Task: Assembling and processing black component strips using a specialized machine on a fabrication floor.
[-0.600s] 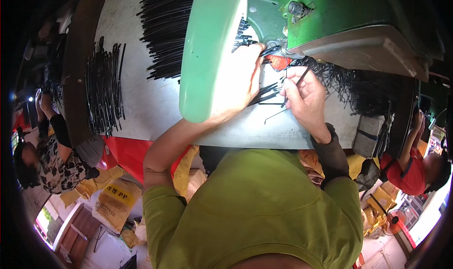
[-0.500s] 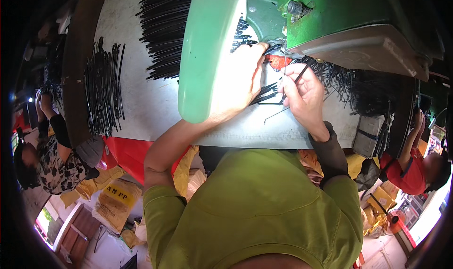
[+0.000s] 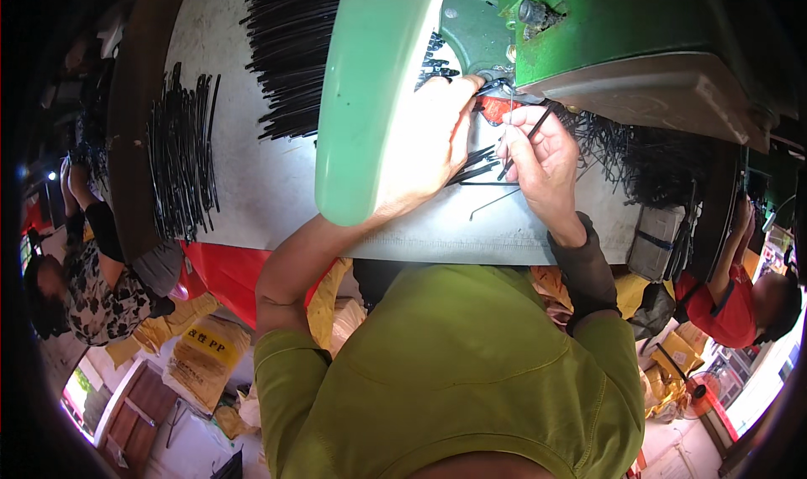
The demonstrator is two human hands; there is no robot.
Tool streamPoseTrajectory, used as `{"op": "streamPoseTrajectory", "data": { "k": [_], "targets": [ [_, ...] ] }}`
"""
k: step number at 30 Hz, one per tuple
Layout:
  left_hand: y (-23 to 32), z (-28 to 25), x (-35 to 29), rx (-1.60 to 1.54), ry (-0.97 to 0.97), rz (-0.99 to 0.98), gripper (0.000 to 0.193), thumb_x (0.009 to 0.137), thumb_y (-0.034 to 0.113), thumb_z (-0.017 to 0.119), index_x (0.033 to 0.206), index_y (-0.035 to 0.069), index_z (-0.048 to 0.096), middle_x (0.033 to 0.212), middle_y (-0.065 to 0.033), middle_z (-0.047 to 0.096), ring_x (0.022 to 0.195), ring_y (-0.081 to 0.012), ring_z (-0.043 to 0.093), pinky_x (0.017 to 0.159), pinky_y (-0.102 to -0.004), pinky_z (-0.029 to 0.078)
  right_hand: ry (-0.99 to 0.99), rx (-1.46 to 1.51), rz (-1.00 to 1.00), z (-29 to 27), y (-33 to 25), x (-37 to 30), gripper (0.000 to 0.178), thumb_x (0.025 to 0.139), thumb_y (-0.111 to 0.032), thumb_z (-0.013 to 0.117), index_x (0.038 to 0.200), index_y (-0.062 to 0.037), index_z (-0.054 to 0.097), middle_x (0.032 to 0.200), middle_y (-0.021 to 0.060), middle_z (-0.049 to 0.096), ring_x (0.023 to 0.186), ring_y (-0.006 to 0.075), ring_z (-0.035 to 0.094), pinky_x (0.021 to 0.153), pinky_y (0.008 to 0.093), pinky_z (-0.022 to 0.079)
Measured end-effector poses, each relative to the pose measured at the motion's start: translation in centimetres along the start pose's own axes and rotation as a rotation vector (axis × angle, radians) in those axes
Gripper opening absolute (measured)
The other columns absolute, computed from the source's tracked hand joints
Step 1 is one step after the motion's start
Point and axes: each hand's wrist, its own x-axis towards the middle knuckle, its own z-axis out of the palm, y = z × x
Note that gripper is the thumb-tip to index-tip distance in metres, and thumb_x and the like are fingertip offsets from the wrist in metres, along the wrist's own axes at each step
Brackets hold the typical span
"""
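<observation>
My left hand [image 3: 439,147] reaches under a pale green curved guard, its fingertips closed on the end of a thin black strip [image 3: 494,86] at the green machine [image 3: 614,25]. Glare and the guard hide part of that hand. Just to the right, my right hand [image 3: 545,161] pinches another slender black strip [image 3: 538,124], which slants up past its fingers. Between the hands lies a small red piece [image 3: 494,109]. Several loose black strips [image 3: 476,168] rest on the table below it.
The green guard [image 3: 357,109] stands over my left forearm. Black strips lie in a large bundle [image 3: 294,55] and a smaller one [image 3: 185,155] at left; a tangled heap [image 3: 639,155] is at right. A grey box [image 3: 657,242] sits by the table's right edge. Other people work at both sides.
Both hands stay almost in place. The black strip in my right hand has shifted slightly, and the whole view has moved a little.
</observation>
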Motion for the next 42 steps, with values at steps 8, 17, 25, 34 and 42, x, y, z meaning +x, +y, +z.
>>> {"op": "streamPoseTrajectory", "data": {
  "k": [8, 17, 25, 34, 42],
  "targets": [
    [0.8, 0.2, 0.5, 0.214, -0.097, 0.068, 0.030, 0.070, -0.003, 0.063, 0.098, 0.009, 0.062, 0.070, -0.0074, 0.050, 0.056, -0.0217, 0.054, 0.048, -0.0314, 0.044, 0.045, 0.030, -0.006, -0.6, 0.0, -0.2, 0.012, 0.090, 0.001, 0.051, 0.102, 0.0015, 0.053, 0.079, 0.0043, 0.059, 0.062, 0.0040, 0.053, 0.047, 0.0161, 0.042],
    [0.8, 1.0, 0.9, 0.224, -0.060, 0.090, 0.014, 0.074, 0.003, 0.061, 0.086, 0.008, 0.062, 0.069, -0.0067, 0.049, 0.057, -0.0222, 0.054, 0.048, -0.0331, 0.044, 0.063, 0.015, -0.025, -0.9, 0.7, 0.2, 0.010, 0.092, 0.000, 0.051, 0.101, 0.0002, 0.053, 0.079, 0.0046, 0.058, 0.062, 0.0041, 0.052, 0.048, 0.0165, 0.041],
    [0.5, 1.2, 0.8, 0.231, -0.051, 0.108, 0.012, 0.074, 0.003, 0.062, 0.084, 0.009, 0.061, 0.069, -0.0064, 0.048, 0.058, -0.0222, 0.055, 0.047, -0.0326, 0.044, 0.070, -0.006, -0.072, -0.7, 1.6, 0.4, 0.009, 0.092, 0.000, 0.051, 0.100, 0.0002, 0.054, 0.078, 0.0046, 0.058, 0.064, 0.0044, 0.054, 0.048, 0.0166, 0.043],
    [0.6, 1.0, 0.8, 0.214, -0.033, 0.120, 0.014, 0.073, 0.004, 0.062, 0.086, 0.009, 0.061, 0.069, -0.0061, 0.047, 0.059, -0.0214, 0.054, 0.047, -0.0319, 0.043, 0.096, 0.017, -0.094, -0.5, 1.8, 0.3, 0.009, 0.092, -0.001, 0.051, 0.101, 0.0016, 0.053, 0.077, 0.0047, 0.058, 0.062, 0.0043, 0.053, 0.048, 0.0160, 0.043],
    [1.8, -0.8, 1.4, 0.566, -0.334, 0.301, 0.045, 0.072, 0.003, 0.059, 0.115, -0.003, 0.051, 0.083, -0.0110, 0.052, 0.061, -0.0211, 0.056, 0.051, -0.0283, 0.047, 0.086, 0.074, 0.014, -0.7, 1.3, 0.3, 0.007, 0.093, -0.005, 0.053, 0.097, -0.0013, 0.056, 0.077, 0.0046, 0.059, 0.053, 0.0042, 0.050, 0.048, 0.0160, 0.041]
  ]
}}
